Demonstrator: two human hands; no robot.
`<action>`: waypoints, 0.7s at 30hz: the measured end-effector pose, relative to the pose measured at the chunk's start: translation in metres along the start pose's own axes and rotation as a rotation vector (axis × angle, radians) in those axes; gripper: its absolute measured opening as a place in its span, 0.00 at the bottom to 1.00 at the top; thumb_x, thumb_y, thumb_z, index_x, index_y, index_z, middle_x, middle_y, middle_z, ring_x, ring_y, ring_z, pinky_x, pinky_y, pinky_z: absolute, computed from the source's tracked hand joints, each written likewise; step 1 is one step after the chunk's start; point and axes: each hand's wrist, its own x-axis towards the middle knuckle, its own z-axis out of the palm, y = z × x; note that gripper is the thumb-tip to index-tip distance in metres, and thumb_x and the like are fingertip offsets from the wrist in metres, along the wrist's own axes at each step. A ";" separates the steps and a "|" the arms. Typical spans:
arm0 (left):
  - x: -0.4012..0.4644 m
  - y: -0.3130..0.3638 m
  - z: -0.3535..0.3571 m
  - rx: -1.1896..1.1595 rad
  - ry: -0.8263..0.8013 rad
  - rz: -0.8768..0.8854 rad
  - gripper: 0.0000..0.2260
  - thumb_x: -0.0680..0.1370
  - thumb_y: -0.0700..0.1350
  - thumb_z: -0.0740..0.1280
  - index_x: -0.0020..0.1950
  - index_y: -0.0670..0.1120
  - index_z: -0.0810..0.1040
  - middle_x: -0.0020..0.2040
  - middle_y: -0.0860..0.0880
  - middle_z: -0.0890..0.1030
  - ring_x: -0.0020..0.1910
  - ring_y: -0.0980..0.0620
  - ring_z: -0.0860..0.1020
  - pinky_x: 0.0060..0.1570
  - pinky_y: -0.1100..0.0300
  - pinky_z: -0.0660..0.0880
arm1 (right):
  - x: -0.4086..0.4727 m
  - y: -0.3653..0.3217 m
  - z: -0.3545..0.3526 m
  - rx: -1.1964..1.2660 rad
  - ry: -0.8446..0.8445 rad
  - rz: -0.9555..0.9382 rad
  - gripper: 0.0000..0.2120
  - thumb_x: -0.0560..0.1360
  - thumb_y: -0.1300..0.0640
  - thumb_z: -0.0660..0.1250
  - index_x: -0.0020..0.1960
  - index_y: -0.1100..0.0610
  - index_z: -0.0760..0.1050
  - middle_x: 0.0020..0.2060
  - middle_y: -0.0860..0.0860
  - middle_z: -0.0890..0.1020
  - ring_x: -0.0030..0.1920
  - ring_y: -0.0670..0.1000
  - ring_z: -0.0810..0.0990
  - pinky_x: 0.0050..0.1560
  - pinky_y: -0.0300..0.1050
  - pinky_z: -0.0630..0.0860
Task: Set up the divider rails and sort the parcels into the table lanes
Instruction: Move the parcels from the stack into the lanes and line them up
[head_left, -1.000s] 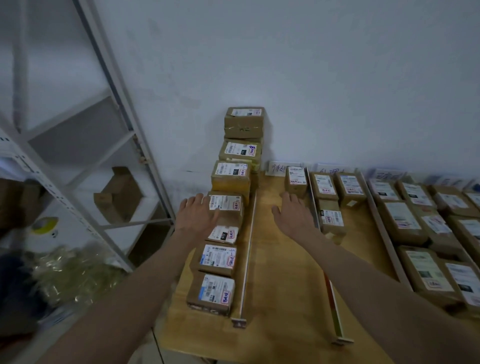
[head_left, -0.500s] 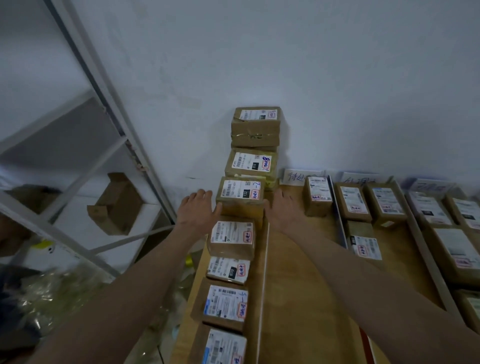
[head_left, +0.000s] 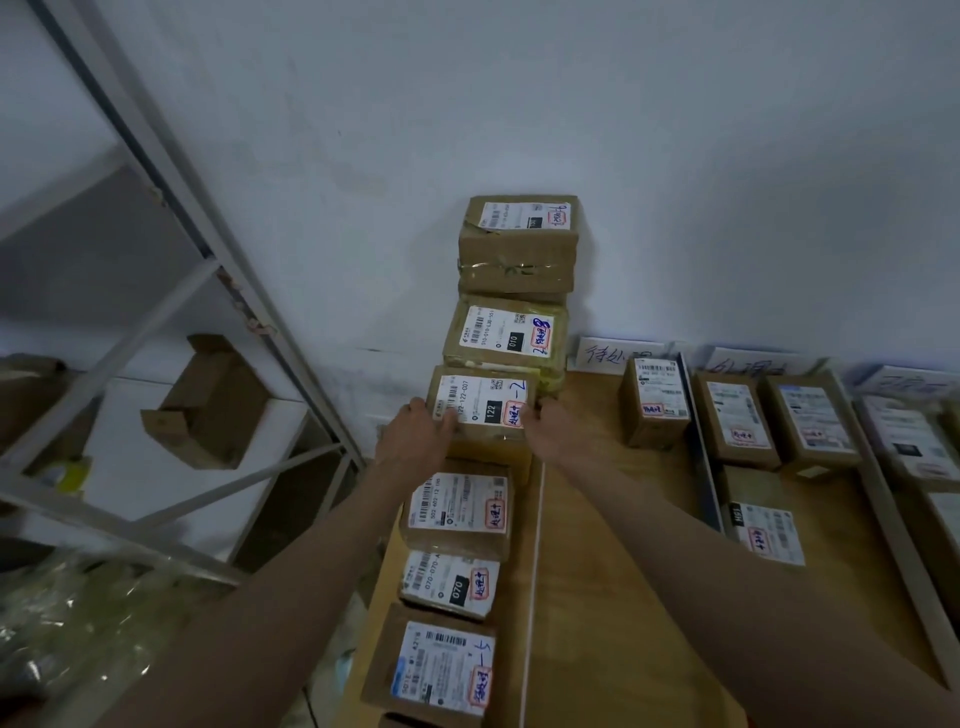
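Both hands have closed in from flanking the lane; left hand (head_left: 421, 431) and right hand (head_left: 553, 428) now grip the 122 parcel (head_left: 480, 408), fingers curled round its sides; a lift or re-sort looks imminent.

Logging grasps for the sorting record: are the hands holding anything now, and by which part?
Both hold one brown cardboard parcel labelled 122: the left hand grips its left edge, the right hand its right edge.
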 end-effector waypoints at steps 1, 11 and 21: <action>-0.001 0.001 0.001 -0.042 0.005 -0.010 0.24 0.82 0.62 0.54 0.64 0.43 0.69 0.59 0.44 0.77 0.56 0.44 0.77 0.60 0.40 0.74 | 0.000 0.000 0.000 0.024 0.002 0.010 0.19 0.84 0.49 0.54 0.65 0.60 0.73 0.61 0.57 0.80 0.59 0.57 0.79 0.61 0.56 0.76; -0.018 0.015 -0.042 -0.383 0.047 -0.013 0.22 0.79 0.58 0.65 0.64 0.44 0.70 0.57 0.48 0.78 0.56 0.45 0.79 0.51 0.54 0.76 | -0.029 -0.019 -0.022 0.332 -0.030 -0.001 0.19 0.81 0.55 0.62 0.71 0.54 0.67 0.63 0.51 0.79 0.57 0.53 0.81 0.52 0.47 0.81; -0.038 0.019 -0.106 -0.193 -0.202 0.275 0.18 0.81 0.54 0.65 0.64 0.43 0.74 0.60 0.44 0.79 0.54 0.48 0.76 0.52 0.56 0.72 | -0.103 -0.021 -0.044 0.274 -0.186 0.009 0.22 0.76 0.45 0.70 0.64 0.55 0.73 0.57 0.51 0.81 0.57 0.52 0.80 0.59 0.51 0.79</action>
